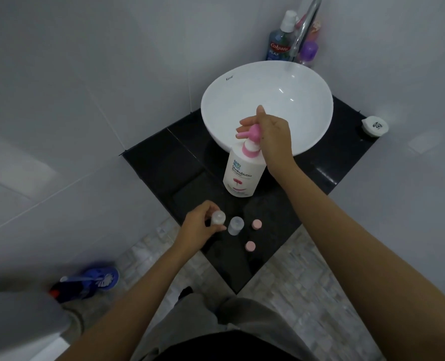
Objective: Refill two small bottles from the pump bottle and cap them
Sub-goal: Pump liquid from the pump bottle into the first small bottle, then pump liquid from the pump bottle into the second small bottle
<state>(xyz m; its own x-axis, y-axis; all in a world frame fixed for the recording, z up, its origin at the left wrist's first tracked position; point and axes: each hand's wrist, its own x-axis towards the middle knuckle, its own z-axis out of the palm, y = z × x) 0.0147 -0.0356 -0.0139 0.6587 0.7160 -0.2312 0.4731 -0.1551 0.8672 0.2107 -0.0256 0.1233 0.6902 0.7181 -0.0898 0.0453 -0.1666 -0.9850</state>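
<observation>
While the right hand (271,134) grips the pump head (252,132), the left hand (199,225) seemingly pinches a small bottle (217,218).

Right hand (269,134) on pump bottle (242,173); left hand (199,225) grips small bottle (217,218).

Bare forearms, no sleeves

A black top (232,347) and grey-olive trousers (190,321) are worn; no rings or watch are seen.

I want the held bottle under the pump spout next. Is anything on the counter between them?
Nothing visible. The small bottle in the left hand has bare black counter up to the pump spout; the second bottle and pink caps sit off to its right.
</observation>
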